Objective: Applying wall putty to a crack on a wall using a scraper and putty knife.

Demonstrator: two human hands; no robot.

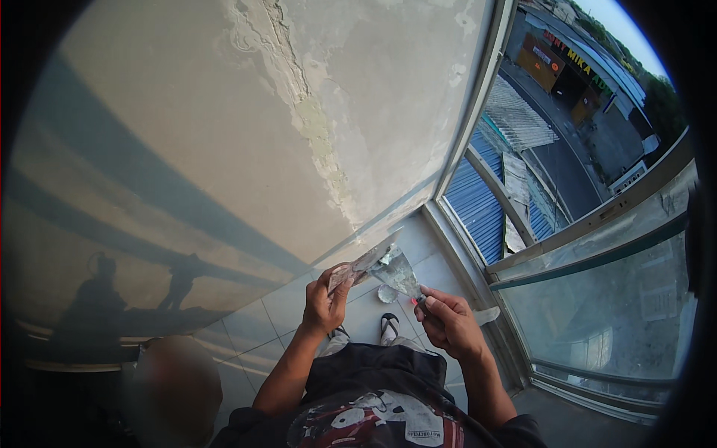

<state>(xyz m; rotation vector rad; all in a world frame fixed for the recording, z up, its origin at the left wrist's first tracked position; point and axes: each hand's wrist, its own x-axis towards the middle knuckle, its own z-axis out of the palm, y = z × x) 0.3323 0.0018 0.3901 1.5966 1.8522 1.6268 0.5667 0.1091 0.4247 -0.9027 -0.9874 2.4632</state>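
My left hand is closed around the lower end of a flat, smeared scraper, whose thin blade points up and to the right. In my right hand is the handle of a putty knife. Its wide grey blade carries pale, wet-looking paste and meets or overlaps the scraper's blade in front of my body. A bit of red shows where the handle joins the blade. Below the blades, a small round, whitish container or lid sits on the tiled floor, near my sandalled feet.
The plastered wall ahead has a rough, cracked strip running down toward the floor. At right stands an open window frame, with metal roofs and a street beyond, and a glass pane. A blurred rounded shape is at lower left.
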